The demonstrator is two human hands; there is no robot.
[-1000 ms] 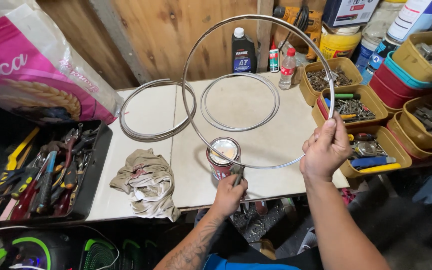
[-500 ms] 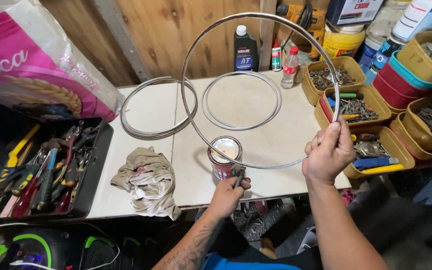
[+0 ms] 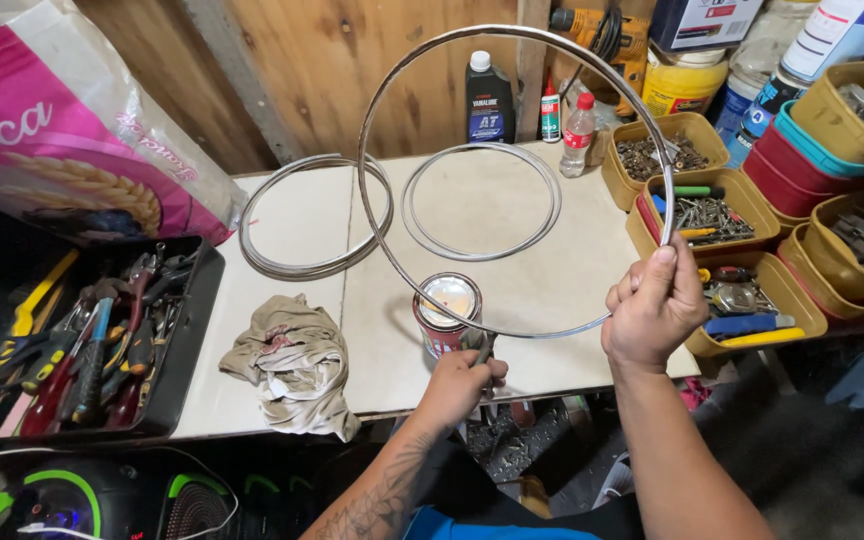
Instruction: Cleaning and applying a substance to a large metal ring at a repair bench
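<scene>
Right hand is gripping the big metal ring at its lower right edge, holding it upright over the surface. Left hand is clenching a small tool beside the open can, just under the ring's bottom arc.

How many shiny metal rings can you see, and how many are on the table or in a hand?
Rings lying on the table: 2, a thick stack-like ring and a thinner ring.
Rings held up in the right hand: 1, the big ring.
Total: 3
</scene>
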